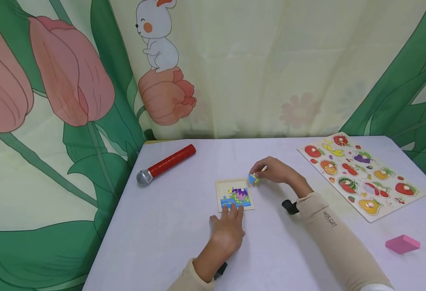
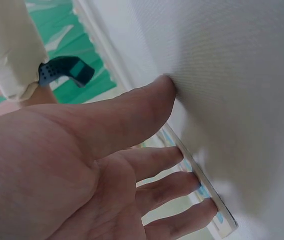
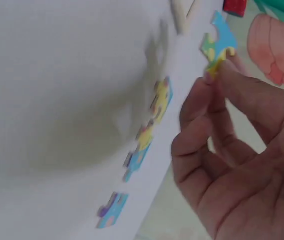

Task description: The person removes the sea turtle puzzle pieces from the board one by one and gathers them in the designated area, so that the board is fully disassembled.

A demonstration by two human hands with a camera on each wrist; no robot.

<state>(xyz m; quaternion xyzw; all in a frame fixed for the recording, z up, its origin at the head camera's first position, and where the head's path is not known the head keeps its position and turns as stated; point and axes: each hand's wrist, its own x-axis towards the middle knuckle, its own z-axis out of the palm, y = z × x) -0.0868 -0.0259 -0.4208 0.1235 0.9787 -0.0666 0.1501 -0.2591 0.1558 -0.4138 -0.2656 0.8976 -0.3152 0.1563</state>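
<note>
A small square wooden puzzle tray point(image 1: 231, 184) lies on the table, its lower part filled with joined jigsaw pieces point(image 1: 240, 194) in purple, green and blue. My left hand point(image 1: 228, 231) rests its fingertips on the tray's near edge, fingers fairly straight and spread. Beside the tray's far right corner, my right hand point(image 1: 275, 170) pinches a blue, yellow and green jigsaw piece point(image 3: 224, 37) between thumb and fingertips. Several loose jigsaw pieces point(image 3: 161, 100) lie in a row on the table below that hand in the right wrist view; the hand mostly hides them in the head view.
A red glittery microphone point(image 1: 171, 161) lies at the far left of the table. On the right is a board of fruit pictures point(image 1: 361, 173), with a pink block point(image 1: 402, 244) nearer the front. A printed curtain point(image 1: 249, 72) hangs behind the table.
</note>
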